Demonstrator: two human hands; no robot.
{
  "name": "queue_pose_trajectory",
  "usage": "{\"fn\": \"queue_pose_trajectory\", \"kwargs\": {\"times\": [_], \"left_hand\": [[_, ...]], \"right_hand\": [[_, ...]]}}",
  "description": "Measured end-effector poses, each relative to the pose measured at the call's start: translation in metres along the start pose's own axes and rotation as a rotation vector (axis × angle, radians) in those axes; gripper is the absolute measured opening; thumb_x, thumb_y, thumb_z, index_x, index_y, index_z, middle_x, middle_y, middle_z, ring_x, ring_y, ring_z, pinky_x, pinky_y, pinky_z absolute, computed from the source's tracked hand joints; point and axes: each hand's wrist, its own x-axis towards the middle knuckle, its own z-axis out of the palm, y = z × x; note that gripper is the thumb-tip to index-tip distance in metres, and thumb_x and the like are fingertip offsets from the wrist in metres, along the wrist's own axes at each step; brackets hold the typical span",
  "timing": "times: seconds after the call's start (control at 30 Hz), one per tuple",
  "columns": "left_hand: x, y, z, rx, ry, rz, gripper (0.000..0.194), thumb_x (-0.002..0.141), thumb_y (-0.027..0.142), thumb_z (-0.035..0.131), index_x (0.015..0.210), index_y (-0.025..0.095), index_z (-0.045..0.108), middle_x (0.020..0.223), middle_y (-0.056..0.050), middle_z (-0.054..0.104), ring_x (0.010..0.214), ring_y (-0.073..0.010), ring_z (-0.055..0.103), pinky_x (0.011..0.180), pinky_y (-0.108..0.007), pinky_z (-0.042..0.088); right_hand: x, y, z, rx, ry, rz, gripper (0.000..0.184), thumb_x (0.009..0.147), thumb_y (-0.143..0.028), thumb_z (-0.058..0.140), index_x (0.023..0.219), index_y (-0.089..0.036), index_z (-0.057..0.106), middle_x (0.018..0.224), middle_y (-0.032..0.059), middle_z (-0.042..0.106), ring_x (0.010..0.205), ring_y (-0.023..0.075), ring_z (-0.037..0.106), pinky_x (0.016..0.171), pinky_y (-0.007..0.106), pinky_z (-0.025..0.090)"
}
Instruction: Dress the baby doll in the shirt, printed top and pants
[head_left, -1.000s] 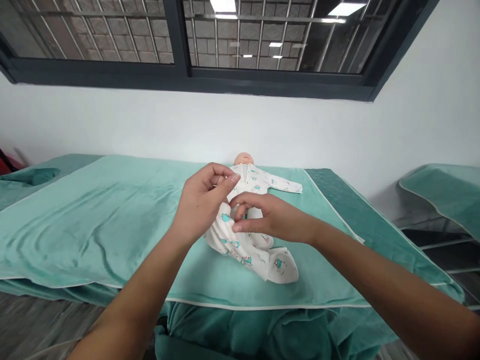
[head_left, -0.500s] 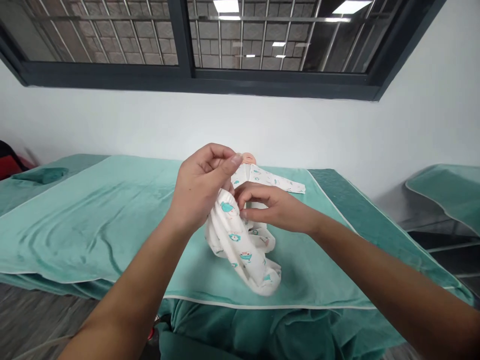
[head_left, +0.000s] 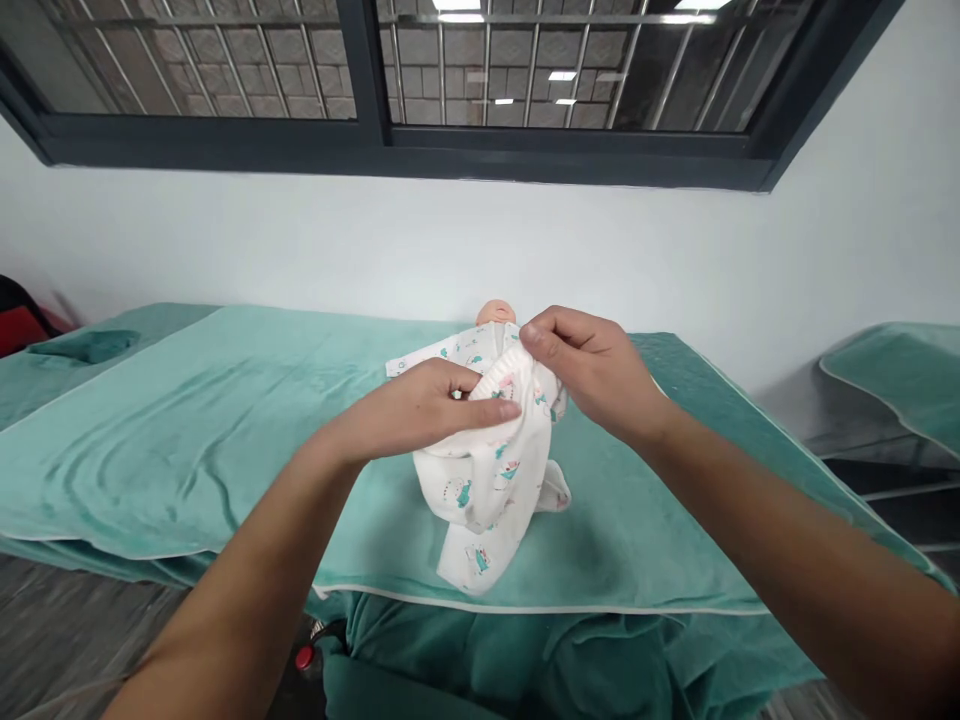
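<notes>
White baby pants (head_left: 491,490) with a teal and pink print hang bunched over the bed, their gathered waistband uppermost. My left hand (head_left: 420,410) holds the left side of the waistband, thumb outside and fingers partly hidden in the opening. At the waistband's right end, my right hand (head_left: 600,370) pinches the fabric between thumb and fingers. Behind the pants lies a baby doll (head_left: 496,312), its head toward the wall. It wears a white printed top (head_left: 472,346) with one sleeve stretched to the left; the pants and my hands cover its lower body.
A teal sheet (head_left: 247,430) with pale edging covers the bed. Beyond it are a white wall (head_left: 300,240) and a dark-framed window (head_left: 420,150) with metal bars. Another teal-covered surface (head_left: 900,380) stands at right. A red-capped bottle (head_left: 305,658) is below the front edge.
My right hand has risen and moved right with the waistband's edge, while my left hand has dropped lower. The pants have turned and spread wider, and the doll's left-pointing sleeve has come into view.
</notes>
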Motion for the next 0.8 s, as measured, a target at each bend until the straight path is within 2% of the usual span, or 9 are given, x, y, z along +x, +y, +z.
{"fn": "queue_pose_trajectory", "kwargs": {"times": [0.07,0.2,0.27,0.4,0.5,0.6,0.67,0.73,0.8], "left_hand": [[0.001,-0.004,0.000,-0.085,0.011,0.042,0.037,0.081,0.053,0.073,0.074,0.017,0.068,0.071,-0.002,0.063,0.060,-0.0124,0.055,0.052,-0.023,0.038],[0.009,-0.014,-0.004,-0.398,0.404,0.239,0.035,0.084,0.052,0.071,0.080,0.018,0.065,0.072,0.000,0.061,0.063,-0.0119,0.055,0.057,-0.023,0.042],[0.012,-0.018,-0.008,-0.491,0.527,0.273,0.036,0.087,0.054,0.068,0.079,0.019,0.061,0.068,0.001,0.056,0.061,-0.0115,0.053,0.057,-0.023,0.042],[0.011,-0.019,-0.009,-0.528,0.453,0.267,0.037,0.085,0.054,0.070,0.080,0.019,0.059,0.070,0.001,0.055,0.060,-0.0105,0.052,0.055,-0.022,0.040],[0.007,-0.012,-0.003,-0.379,0.235,0.224,0.039,0.076,0.051,0.079,0.091,0.018,0.065,0.080,-0.001,0.065,0.066,-0.0124,0.059,0.056,-0.022,0.042],[0.009,-0.003,0.006,-0.236,0.062,0.154,0.036,0.076,0.047,0.081,0.092,0.017,0.069,0.084,-0.004,0.070,0.072,-0.0169,0.064,0.059,-0.024,0.046],[0.014,0.001,0.010,-0.304,0.124,0.184,0.033,0.080,0.046,0.077,0.093,0.017,0.069,0.082,-0.004,0.070,0.072,-0.0179,0.066,0.061,-0.026,0.048],[0.021,0.003,0.011,-0.466,0.274,0.276,0.031,0.083,0.044,0.074,0.098,0.018,0.067,0.083,-0.004,0.071,0.076,-0.0190,0.068,0.065,-0.027,0.051],[0.028,0.004,0.010,-0.599,0.406,0.341,0.028,0.082,0.040,0.074,0.100,0.020,0.065,0.085,-0.003,0.071,0.082,-0.0197,0.069,0.071,-0.028,0.054]], "right_hand": [[-0.001,-0.004,-0.003,0.009,0.021,-0.001,0.044,0.089,-0.058,0.066,0.069,-0.020,0.056,0.068,-0.0022,0.048,0.063,0.0112,0.041,0.058,0.026,0.034],[-0.007,-0.003,-0.007,-0.024,-0.144,0.077,0.050,0.086,-0.061,0.069,0.064,-0.020,0.051,0.063,-0.0033,0.044,0.059,0.0103,0.038,0.054,0.026,0.029],[-0.009,0.000,-0.008,-0.070,-0.235,0.126,0.052,0.085,-0.060,0.070,0.061,-0.020,0.047,0.060,-0.0041,0.040,0.057,0.0098,0.036,0.053,0.026,0.026],[-0.008,0.000,-0.006,-0.040,-0.062,0.054,0.051,0.090,-0.061,0.064,0.064,-0.020,0.045,0.064,-0.0038,0.039,0.059,0.0099,0.035,0.054,0.026,0.028],[0.001,-0.005,-0.001,0.032,0.096,-0.028,0.052,0.089,-0.065,0.062,0.067,-0.021,0.044,0.067,-0.0030,0.040,0.063,0.0108,0.038,0.057,0.025,0.033],[0.012,-0.009,0.003,0.054,0.155,-0.059,0.053,0.089,-0.067,0.061,0.069,-0.022,0.043,0.069,-0.0025,0.038,0.065,0.0113,0.040,0.059,0.025,0.036],[0.018,-0.010,0.003,0.058,0.173,-0.063,0.052,0.090,-0.068,0.059,0.070,-0.022,0.044,0.069,-0.0024,0.038,0.067,0.0117,0.042,0.060,0.025,0.037],[0.021,-0.011,0.002,0.057,0.157,-0.043,0.051,0.090,-0.069,0.058,0.073,-0.022,0.048,0.069,-0.0023,0.041,0.068,0.0120,0.045,0.061,0.026,0.038],[0.020,-0.011,-0.001,0.050,0.042,0.010,0.051,0.087,-0.070,0.061,0.076,-0.021,0.053,0.070,-0.0021,0.046,0.069,0.0122,0.048,0.062,0.026,0.040]]}}
